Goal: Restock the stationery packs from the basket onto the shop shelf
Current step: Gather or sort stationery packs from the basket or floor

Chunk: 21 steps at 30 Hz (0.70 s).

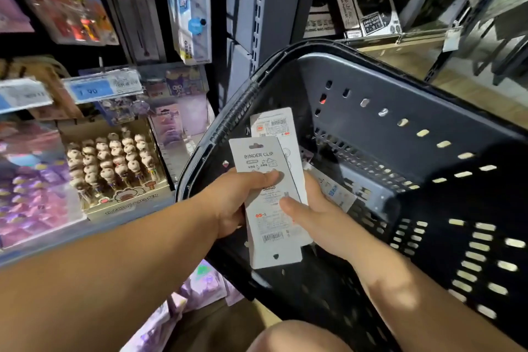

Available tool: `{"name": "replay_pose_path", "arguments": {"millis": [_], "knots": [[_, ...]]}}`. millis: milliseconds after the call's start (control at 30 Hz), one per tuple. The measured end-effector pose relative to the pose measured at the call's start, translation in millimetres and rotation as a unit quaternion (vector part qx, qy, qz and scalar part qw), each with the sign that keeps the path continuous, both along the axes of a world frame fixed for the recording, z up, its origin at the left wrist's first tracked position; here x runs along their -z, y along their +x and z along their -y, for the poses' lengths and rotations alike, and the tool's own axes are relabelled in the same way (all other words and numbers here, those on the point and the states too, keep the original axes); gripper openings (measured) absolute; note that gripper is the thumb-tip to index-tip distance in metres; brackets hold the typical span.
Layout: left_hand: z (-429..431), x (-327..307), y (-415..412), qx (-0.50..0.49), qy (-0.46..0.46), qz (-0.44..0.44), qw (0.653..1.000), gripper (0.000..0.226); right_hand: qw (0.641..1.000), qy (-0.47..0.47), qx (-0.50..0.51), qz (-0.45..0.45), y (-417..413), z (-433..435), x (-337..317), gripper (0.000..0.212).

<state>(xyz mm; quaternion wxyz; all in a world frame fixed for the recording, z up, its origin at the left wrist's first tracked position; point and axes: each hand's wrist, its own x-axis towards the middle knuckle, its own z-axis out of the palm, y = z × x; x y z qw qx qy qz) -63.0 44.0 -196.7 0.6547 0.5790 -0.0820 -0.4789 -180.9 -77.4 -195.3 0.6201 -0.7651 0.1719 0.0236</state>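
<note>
Over the near side of the black perforated plastic basket (371, 63), the left hand (237, 203) and right hand (317, 220) pinch a stack of flat white card binder-clip packs (270, 223), thumbs on the face and fingers curled behind. Likely light, with stiff card and slick print, so the stack could fan. Grip mid-card, both faces. Long axis near upright, hang-slot end away, leaning slightly left. Loose packs (335, 193) lie on the basket floor. The shop shelf (105, 88) is beyond, to the left.
</note>
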Motion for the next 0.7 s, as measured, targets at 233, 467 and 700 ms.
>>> {"name": "replay_pose_path", "arguments": {"millis": [233, 467, 700], "knots": [[-13, -19, 0, 0.045, -0.017, 0.000, 0.999, 0.045, 0.996, 0.032, 0.040, 0.075, 1, -11, -23, 0.035], [-51, -53, -10, 0.050, -0.048, -0.041, 0.997, 0.036, 0.985, 0.136, 0.011, 0.101, -3, -44, -65, 0.035], [-105, -94, 5, 0.053, -0.064, -0.017, 0.996, 0.041, 0.991, 0.010, 0.011, 0.135, 16, -83, -99, 0.034]]}}
